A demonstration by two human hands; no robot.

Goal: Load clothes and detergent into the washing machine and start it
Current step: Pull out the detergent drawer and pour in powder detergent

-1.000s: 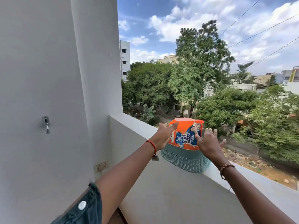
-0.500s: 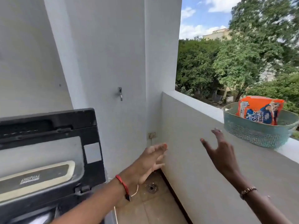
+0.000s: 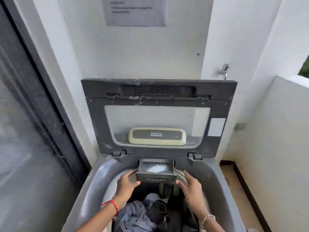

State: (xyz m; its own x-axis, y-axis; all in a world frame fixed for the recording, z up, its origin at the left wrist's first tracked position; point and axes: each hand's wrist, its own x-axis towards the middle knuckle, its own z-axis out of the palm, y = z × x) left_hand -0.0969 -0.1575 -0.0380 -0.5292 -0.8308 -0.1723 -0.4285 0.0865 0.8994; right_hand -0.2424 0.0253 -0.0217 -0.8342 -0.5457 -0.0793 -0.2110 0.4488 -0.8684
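Observation:
A grey top-loading washing machine [image 3: 87, 185] stands below me with its dark lid [image 3: 157, 118] raised against the wall. Its detergent drawer [image 3: 156, 171] is pulled out over the drum, with white powder lying in it. My left hand [image 3: 126, 184] touches the drawer's left front corner, thumb under its face. My right hand [image 3: 189, 186] hovers just right of the drawer, fingers apart and holding nothing. Blue-grey and dark clothes [image 3: 143, 215] lie in the drum under my wrists.
A dark-framed glass door [image 3: 31, 131] runs along the left. A white parapet wall [image 3: 275, 131] closes the right side, with a strip of floor [image 3: 234, 186] beside the machine. A paper notice [image 3: 136, 10] and a wall tap [image 3: 224, 71] sit above the lid.
My view swung from the balcony ledge, where the detergent packet sits in a basket, down to the washer. Both hands moved from mid-air to the open detergent drawer.

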